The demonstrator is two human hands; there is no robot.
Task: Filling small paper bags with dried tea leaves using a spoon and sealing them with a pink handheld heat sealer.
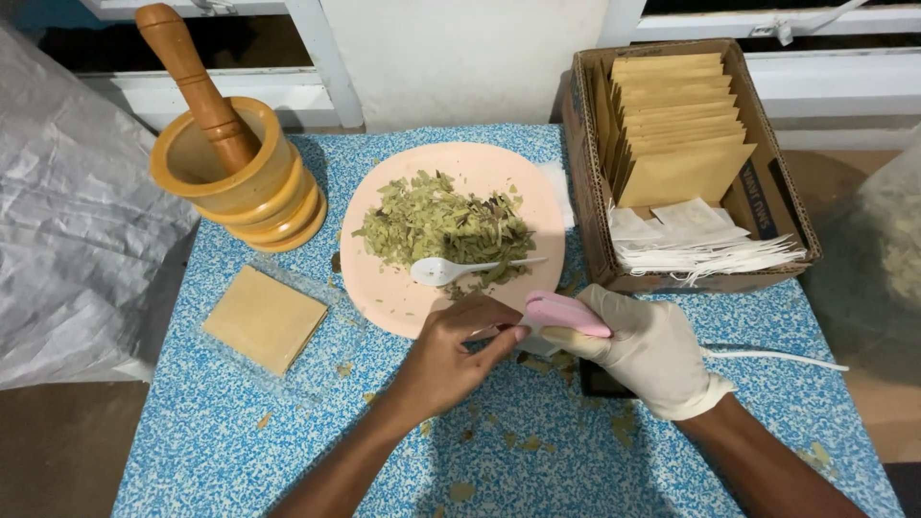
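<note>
Gripping a pink sealer (564, 313), the gloved right hand (652, 350) is closed. The bare left hand (449, 357) pinches something small just beside its tip; keeping both steady seems wise.

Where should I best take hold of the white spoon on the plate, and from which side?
Probably the handle of the spoon, from the right: it points right over the plate, clear of most leaves, while the bowl lies left beside them.

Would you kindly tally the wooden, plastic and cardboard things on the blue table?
Wooden: 2, mortar and pestle
Plastic: 3, pink plate, white spoon, pink tool in the gloved right hand
Cardboard: 1, box
Total: 6
</note>
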